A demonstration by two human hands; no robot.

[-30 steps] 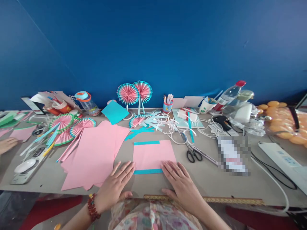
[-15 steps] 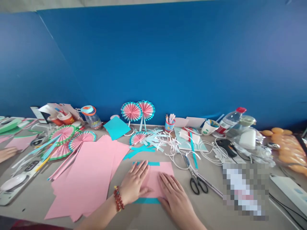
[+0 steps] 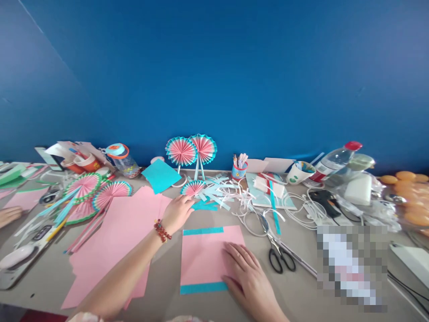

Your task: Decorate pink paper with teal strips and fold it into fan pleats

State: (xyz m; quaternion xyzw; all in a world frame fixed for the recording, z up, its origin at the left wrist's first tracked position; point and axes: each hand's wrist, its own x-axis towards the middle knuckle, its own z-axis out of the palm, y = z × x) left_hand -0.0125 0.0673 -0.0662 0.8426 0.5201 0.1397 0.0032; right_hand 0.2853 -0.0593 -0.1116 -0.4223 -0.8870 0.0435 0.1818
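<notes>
A pink paper sheet lies in front of me, with a blue strip along its far edge and another blue strip along its near edge. My right hand rests on the sheet's right side, fingers stretched out flat and holding nothing. Beyond the sheet, my left hand reaches to loose blue paper strips, its fingertips at their left end. Those fingers are extended and bent downward; the thumb is hidden. Just past them lies a small pink-and-blue pleated fan.
Pink sheets are stacked on the left, near finished paper fans. Scissors lie right of the work sheet. White paper scraps, a pen cup and a bottle stand or lie behind. Another person's hand shows far left.
My left hand has lifted off the pink sheet and moved forward and left to the loose blue strips. My right hand stays on the sheet. The view has shifted slightly.
</notes>
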